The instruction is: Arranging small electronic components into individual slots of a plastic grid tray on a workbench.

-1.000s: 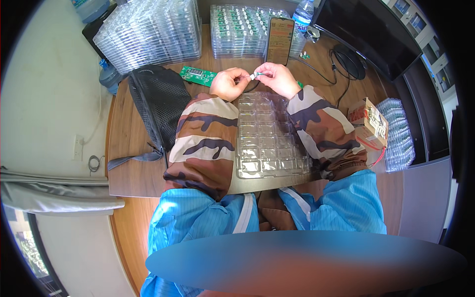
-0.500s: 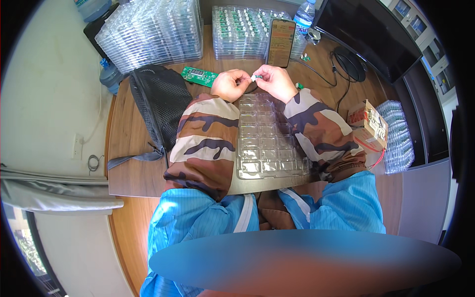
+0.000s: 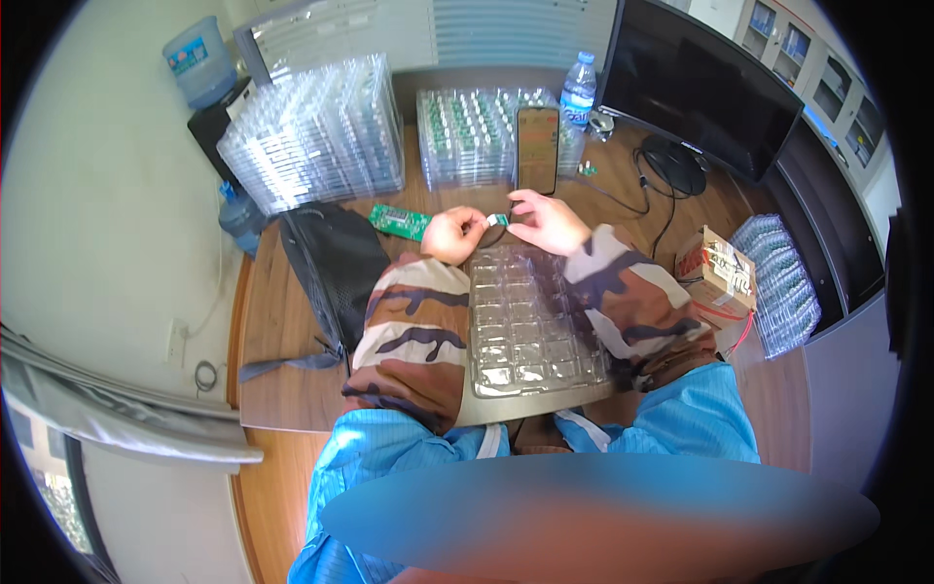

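Above the far end of a clear plastic tray (image 3: pixel 530 321) with rows of square pockets, my left hand (image 3: pixel 454 235) pinches a small green circuit board with a white part (image 3: pixel 497 221). Its fingers are closed on the board's left side. Just to the right is my right hand (image 3: pixel 551 224), its thumb and forefinger spread apart beside the small board. A larger green circuit board (image 3: pixel 397 222) with a display lies left of my left hand. Behind my right hand a phone (image 3: pixel 537 146) stands upright with its screen lit. A dark round thing under the small board is partly hidden.
Tall stacks of clear trays (image 3: pixel 316 136) and filled trays (image 3: pixel 467 146) stand at the back. A black mesh bag (image 3: pixel 331 263) lies left. A water bottle (image 3: pixel 578 92), monitor (image 3: pixel 696 88) and cables stand at back right. A cardboard box (image 3: pixel 717 277) is beside more trays (image 3: pixel 778 282) at right.
The view has tilted up, so the desk sits lower in the picture. My right thumb and forefinger have parted from the small board, which stays in my left fingers.
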Demonstrator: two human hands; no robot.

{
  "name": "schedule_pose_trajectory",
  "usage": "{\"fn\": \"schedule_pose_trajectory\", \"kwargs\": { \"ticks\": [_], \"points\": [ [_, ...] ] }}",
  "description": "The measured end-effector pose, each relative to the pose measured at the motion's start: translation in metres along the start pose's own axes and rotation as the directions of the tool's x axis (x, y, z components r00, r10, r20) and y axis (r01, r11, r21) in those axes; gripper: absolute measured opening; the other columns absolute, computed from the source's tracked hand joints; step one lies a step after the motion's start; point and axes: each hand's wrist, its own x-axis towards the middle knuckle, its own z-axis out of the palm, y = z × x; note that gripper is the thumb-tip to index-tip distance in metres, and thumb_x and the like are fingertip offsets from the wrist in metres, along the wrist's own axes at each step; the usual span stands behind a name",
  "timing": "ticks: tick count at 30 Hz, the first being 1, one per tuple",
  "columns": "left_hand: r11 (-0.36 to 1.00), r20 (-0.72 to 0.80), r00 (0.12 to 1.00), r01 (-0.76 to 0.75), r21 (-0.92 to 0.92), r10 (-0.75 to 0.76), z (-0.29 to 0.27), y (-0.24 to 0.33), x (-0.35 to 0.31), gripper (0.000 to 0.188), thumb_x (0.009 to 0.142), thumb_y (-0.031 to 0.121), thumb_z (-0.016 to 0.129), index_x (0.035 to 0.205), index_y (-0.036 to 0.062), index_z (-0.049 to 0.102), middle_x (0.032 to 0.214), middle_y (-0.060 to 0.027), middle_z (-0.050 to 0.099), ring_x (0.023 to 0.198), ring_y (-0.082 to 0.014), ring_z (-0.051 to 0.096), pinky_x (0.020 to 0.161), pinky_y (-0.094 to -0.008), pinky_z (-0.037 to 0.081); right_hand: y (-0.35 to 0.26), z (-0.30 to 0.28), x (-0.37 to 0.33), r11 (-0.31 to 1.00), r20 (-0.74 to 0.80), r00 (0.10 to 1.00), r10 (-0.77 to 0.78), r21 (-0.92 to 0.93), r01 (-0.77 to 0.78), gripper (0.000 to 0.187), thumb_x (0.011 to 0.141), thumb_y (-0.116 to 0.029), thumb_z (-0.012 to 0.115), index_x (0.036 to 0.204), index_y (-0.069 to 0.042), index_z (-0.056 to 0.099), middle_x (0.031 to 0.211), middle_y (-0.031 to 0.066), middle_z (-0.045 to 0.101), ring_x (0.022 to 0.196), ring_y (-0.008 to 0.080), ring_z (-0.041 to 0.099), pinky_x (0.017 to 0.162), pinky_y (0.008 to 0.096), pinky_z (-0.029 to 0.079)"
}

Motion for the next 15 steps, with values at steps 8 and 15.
{"fn": "schedule_pose_trajectory", "kwargs": {
  "ticks": [8, 15],
  "points": [
    [0.996, -0.028, 0.999, 0.040, 0.075, -0.038, 0.001, 0.006, 0.001, 0.013, 0.075, 0.015, 0.061, 0.076, 0.0018, 0.060, 0.065, -0.0041, 0.056, 0.057, -0.0089, 0.050, 0.053, -0.0234, 0.041, -0.018, -0.112, -0.201, 0.686, -0.094, 0.946, 0.309, -0.667, -0.290, 0.016, 0.070, -0.023, 0.058, 0.076, -0.008, 0.059, 0.070, 0.0114, 0.057, 0.068, 0.0284, 0.056, 0.059, 0.0383, 0.045],
    [0.997, -0.025, 0.998, 0.051, 0.060, -0.050, 0.001, 0.002, 0.001, 0.013, 0.075, 0.015, 0.061, 0.077, 0.0016, 0.060, 0.064, -0.0033, 0.056, 0.056, -0.0077, 0.049, 0.053, -0.0218, 0.040, 0.013, -0.097, -0.285, 0.103, -0.465, 0.767, 0.441, -0.823, -0.558, 0.012, 0.072, -0.009, 0.048, 0.079, -0.011, 0.058, 0.084, 0.0068, 0.054, 0.087, 0.0219, 0.048, 0.067, 0.0340, 0.043]
  ]
}}
